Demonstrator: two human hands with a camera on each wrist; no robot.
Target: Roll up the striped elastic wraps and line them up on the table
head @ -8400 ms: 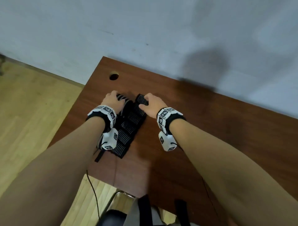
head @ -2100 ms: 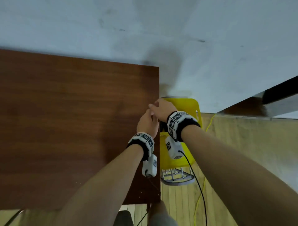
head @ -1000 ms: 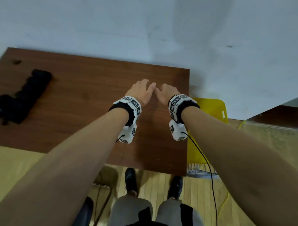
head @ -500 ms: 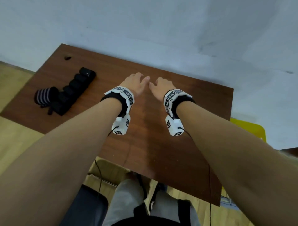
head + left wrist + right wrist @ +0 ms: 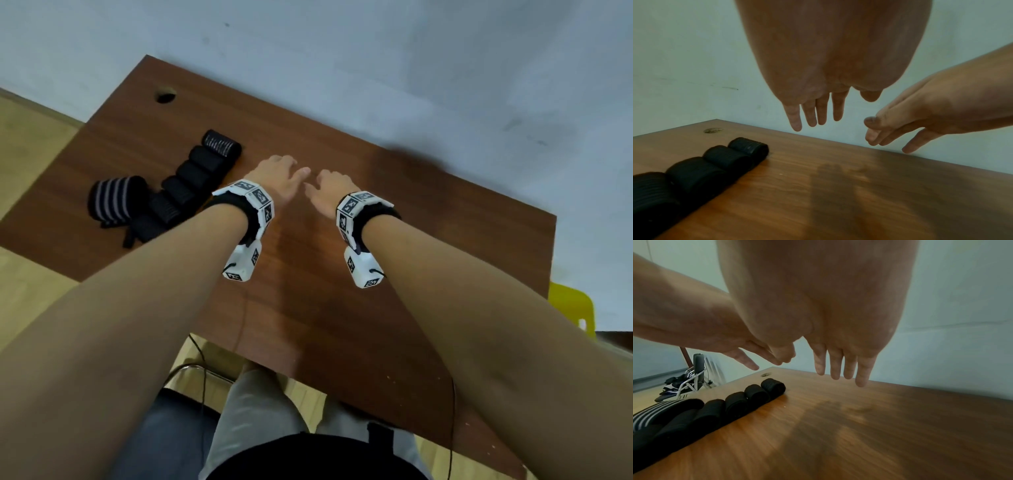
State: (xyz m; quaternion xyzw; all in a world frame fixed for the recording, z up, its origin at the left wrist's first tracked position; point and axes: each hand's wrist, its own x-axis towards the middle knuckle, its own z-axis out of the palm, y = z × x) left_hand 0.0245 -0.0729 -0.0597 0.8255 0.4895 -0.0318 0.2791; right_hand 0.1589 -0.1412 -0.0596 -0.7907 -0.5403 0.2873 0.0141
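Both hands, left [image 5: 279, 178] and right [image 5: 330, 192], hovered empty with fingers loosely extended above the table [image 5: 342, 308]; the rolled wraps [image 5: 191, 181] lay lined up at ten o'clock from them.

Pale wall [image 5: 376, 51] behind, faintly scuffed. Light wooden floor [image 5: 30, 137] at the left. Yellow plastic chair [image 5: 570, 308] just past the right end of the table [image 5: 342, 308], partly hidden. Round cable hole [image 5: 165, 96] near the far left corner. Folding metal chair [image 5: 694, 378] with dark cloth heaped on it, well off to the left
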